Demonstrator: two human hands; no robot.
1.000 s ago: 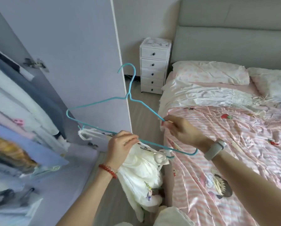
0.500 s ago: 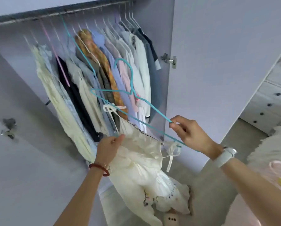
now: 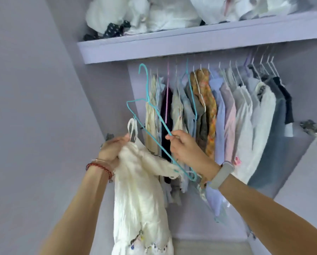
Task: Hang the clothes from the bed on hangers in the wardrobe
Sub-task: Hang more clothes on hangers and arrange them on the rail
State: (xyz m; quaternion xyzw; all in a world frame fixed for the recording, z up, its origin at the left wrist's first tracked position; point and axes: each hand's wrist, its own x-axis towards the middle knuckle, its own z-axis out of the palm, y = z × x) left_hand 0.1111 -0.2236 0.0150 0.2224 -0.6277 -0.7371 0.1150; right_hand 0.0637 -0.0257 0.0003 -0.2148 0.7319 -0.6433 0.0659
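A white strappy dress (image 3: 141, 196) hangs from a teal wire hanger (image 3: 155, 115), its straps looped over the hanger's left end. My left hand (image 3: 111, 150) grips the dress's upper edge beside that strap. My right hand (image 3: 185, 148) pinches the hanger's slanted arm. The hanger's hook points up near the left end of the wardrobe rail, below the shelf (image 3: 190, 41), and does not touch the rail. A row of hung clothes (image 3: 227, 116) fills the rail to the right.
White bundles and a dark dotted cloth (image 3: 115, 28) lie on the upper shelf. The lilac wardrobe side wall (image 3: 43, 107) stands close on the left. A door hinge (image 3: 312, 129) shows at the right. The bed is out of view.
My view swung from the bed to the open wardrobe. Both hands carried the hanger with the dress up towards the left end of the rail.
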